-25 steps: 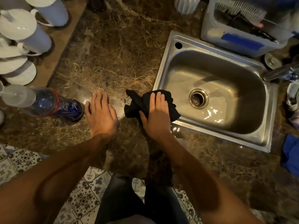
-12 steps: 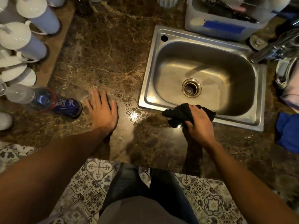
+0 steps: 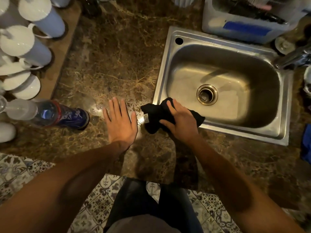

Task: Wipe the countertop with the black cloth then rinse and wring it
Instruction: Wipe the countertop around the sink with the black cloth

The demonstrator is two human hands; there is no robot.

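Head view, looking down at a brown marbled bench [image 3: 104, 68] with a steel sink [image 3: 165, 71] set into it on the right.

Right hand [image 3: 180, 122]: fingers curled over the black cloth [image 3: 154, 115], grasping it and pressing it down. The cloth is bunched and lies across the near left corner of the sink rim, part on the bench, part on the steel lip. A tail of cloth sticks out to the left of the hand, another behind the wrist side over the rim.

Left hand [image 3: 120, 122]: released, fingers straight and together, palm flat on the bench just left of the cloth, not touching it. Wet glare on the bench surface between the two hands.

A blue-labelled bottle [image 3: 55, 115] lies on its side left of the left hand. White cups [image 3: 36, 15] stand along the far left edge. Sink drain [image 3: 207, 94] uncovered, basin looks dry or nearly so; cannot tell for certain.
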